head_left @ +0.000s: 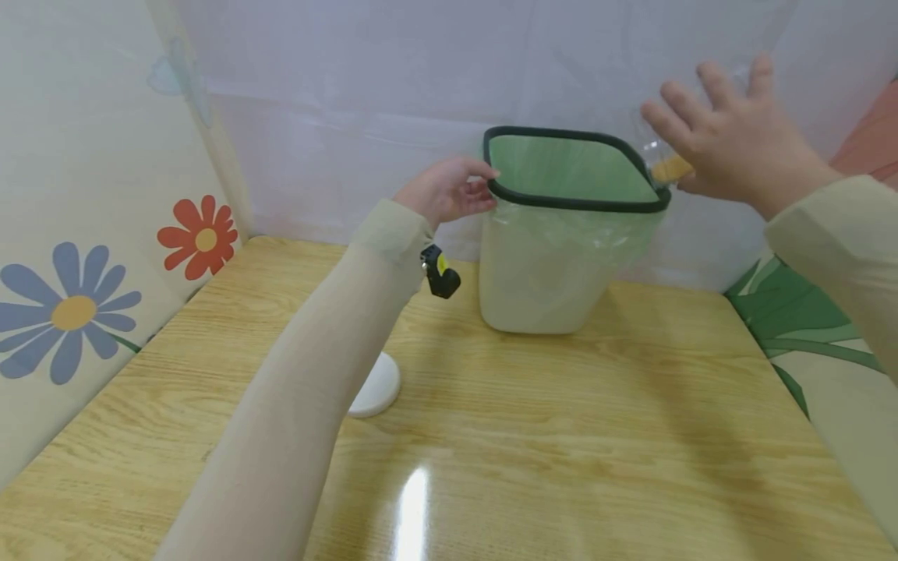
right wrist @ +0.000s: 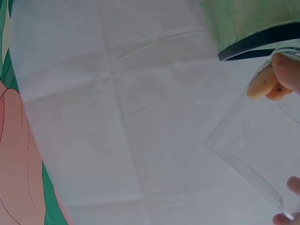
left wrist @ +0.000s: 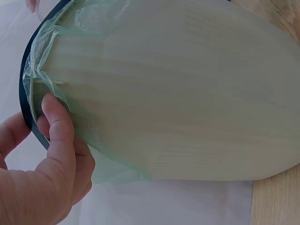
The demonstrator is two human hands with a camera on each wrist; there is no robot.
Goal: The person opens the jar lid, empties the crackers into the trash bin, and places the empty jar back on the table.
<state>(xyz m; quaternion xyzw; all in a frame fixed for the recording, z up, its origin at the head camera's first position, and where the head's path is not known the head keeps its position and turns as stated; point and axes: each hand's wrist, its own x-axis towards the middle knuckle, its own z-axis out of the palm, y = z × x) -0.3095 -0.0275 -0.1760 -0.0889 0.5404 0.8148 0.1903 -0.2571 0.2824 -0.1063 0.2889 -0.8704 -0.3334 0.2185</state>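
Observation:
A pale trash bin (head_left: pixel 536 269) with a dark rim, lined by a thin green plastic bag (head_left: pixel 571 167), stands upright at the back of the table. My left hand (head_left: pixel 452 188) pinches the rim's left side; in the left wrist view its thumb lies over the bag's folded edge (left wrist: pixel 51 70). A clear jar (right wrist: pixel 248 136) tilts at the bin's right rim, mouth toward the bin. My right hand (head_left: pixel 737 148) grips it with fingers spread across the jar. Several orange-brown pieces (right wrist: pixel 262 84) gather inside near its mouth, beside the thumb; their kind is unclear.
On the wooden table (head_left: pixel 526 444), a round white disc (head_left: pixel 379 386) lies partly behind my left forearm. A small black camera (head_left: pixel 440 273) sits on the left wrist. White sheeting (head_left: pixel 351 140) hangs behind the bin, with flower-patterned cloth (head_left: pixel 73 312) at the sides.

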